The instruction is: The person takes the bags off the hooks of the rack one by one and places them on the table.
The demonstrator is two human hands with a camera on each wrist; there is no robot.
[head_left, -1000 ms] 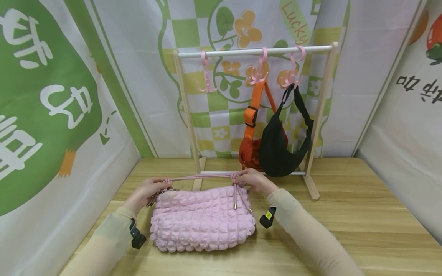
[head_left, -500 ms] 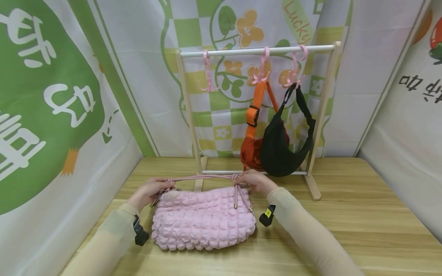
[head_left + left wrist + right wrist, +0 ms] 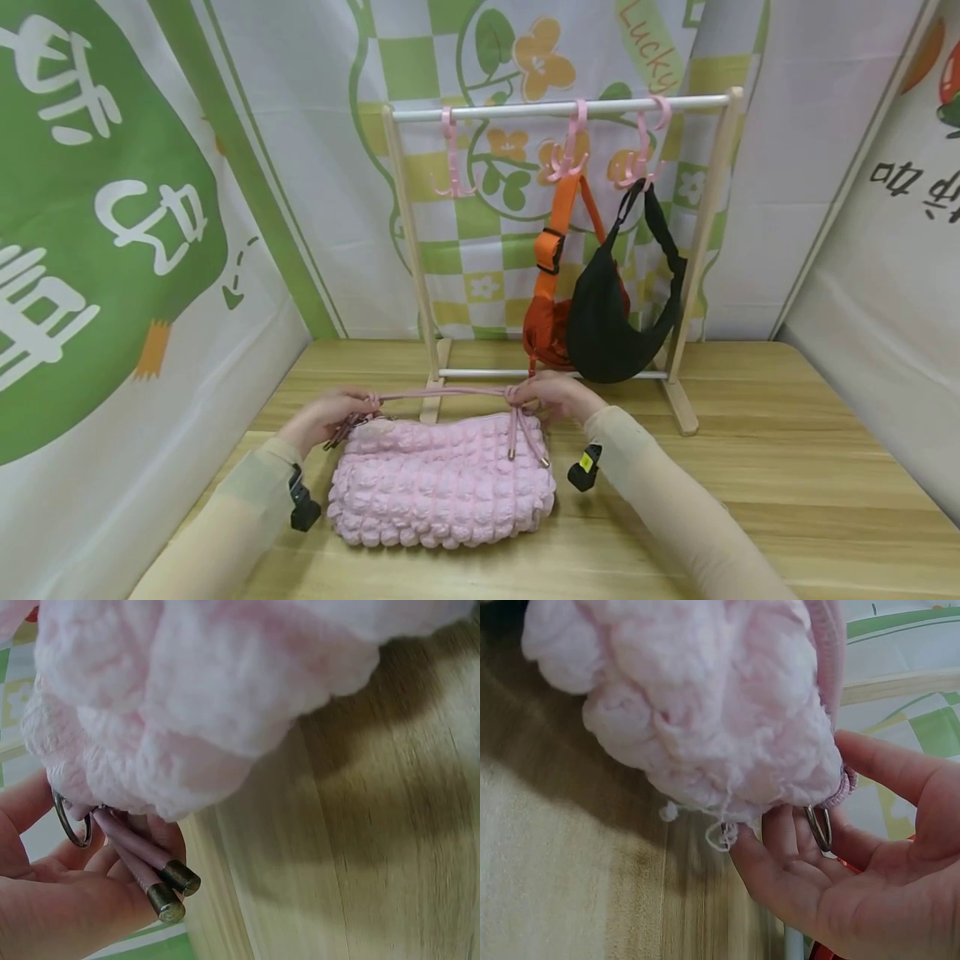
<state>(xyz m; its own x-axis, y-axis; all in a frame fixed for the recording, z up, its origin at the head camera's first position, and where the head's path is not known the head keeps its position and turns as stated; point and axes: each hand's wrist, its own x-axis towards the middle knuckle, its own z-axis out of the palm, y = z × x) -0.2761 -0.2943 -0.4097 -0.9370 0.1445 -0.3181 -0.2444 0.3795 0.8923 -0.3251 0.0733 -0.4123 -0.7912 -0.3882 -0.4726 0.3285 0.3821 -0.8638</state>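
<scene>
A puffy pink handbag point(image 3: 442, 483) lies near the table's front, its bubbly fabric filling much of both wrist views. Along its top runs a thin pink strap point(image 3: 442, 392), knotted at the right end with two metal-tipped tails point(image 3: 512, 442) hanging down. My left hand point(image 3: 333, 414) pinches the strap's left end; in the left wrist view a metal ring point(image 3: 73, 821) and two cord tips point(image 3: 166, 904) show beside the fingers. At the other end my right hand point(image 3: 558, 396) grips the strap by its knot, near a metal ring point(image 3: 819, 827). Some fingertips are hidden behind the bag.
Behind the bag stands a wooden rack point(image 3: 408, 242) with a metal top bar point(image 3: 510, 110). Pink hooks hang from it; the left hook point(image 3: 453, 158) bears nothing. An orange-strapped bag point(image 3: 547, 325) and a black bag point(image 3: 611, 325) hang at the right. Printed curtains surround the table point(image 3: 780, 450).
The strap's middle sits slightly lower, and the bag's top edge has dipped a little. Both hands keep their hold almost in place. The whole view has shifted slightly.
</scene>
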